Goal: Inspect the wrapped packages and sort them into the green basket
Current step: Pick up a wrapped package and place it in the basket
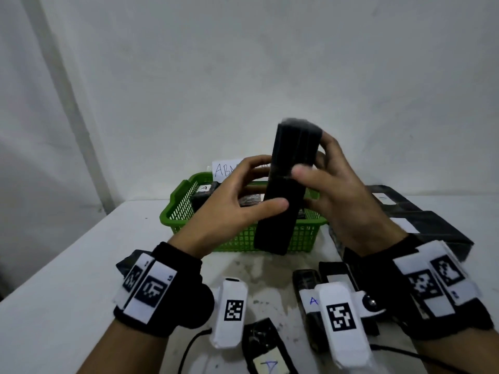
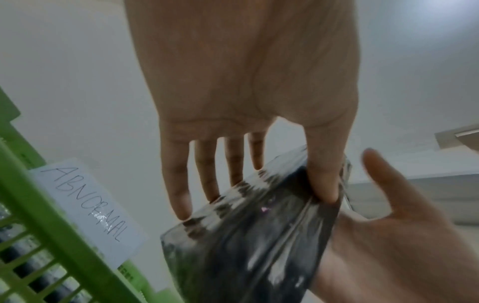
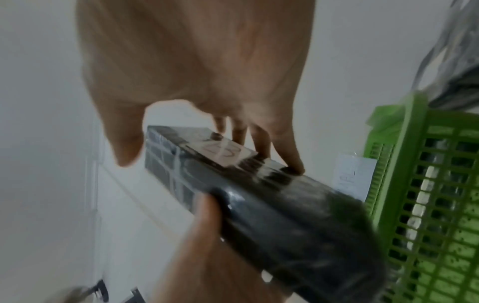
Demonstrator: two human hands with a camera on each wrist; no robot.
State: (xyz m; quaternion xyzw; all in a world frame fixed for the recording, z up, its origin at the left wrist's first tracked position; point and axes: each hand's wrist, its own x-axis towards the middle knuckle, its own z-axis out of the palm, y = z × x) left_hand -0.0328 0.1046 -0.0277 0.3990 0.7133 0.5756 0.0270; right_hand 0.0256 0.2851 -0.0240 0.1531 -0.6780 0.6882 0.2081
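Note:
I hold a long black wrapped package (image 1: 286, 190) upright above the green basket (image 1: 172, 211). My left hand (image 1: 251, 193) grips its lower half, thumb on the near face and fingers behind. My right hand (image 1: 324, 179) grips the upper half from the right, thumb across the front. In the left wrist view my left hand (image 2: 246, 82) pinches the glossy package (image 2: 254, 235) beside my right hand (image 2: 388, 235). In the right wrist view a white label (image 3: 225, 152) shows on the package (image 3: 272, 205), under my right hand's fingertips (image 3: 293, 168).
Black packages (image 1: 205, 193) lie in the basket, with a paper sign reading ABNORMAL (image 2: 88, 207) behind it. More black packages (image 1: 421, 222) are stacked at the right. Two packages marked A (image 1: 310, 300) (image 1: 267, 354) lie near the front. The white table (image 1: 81, 265) ends at the left.

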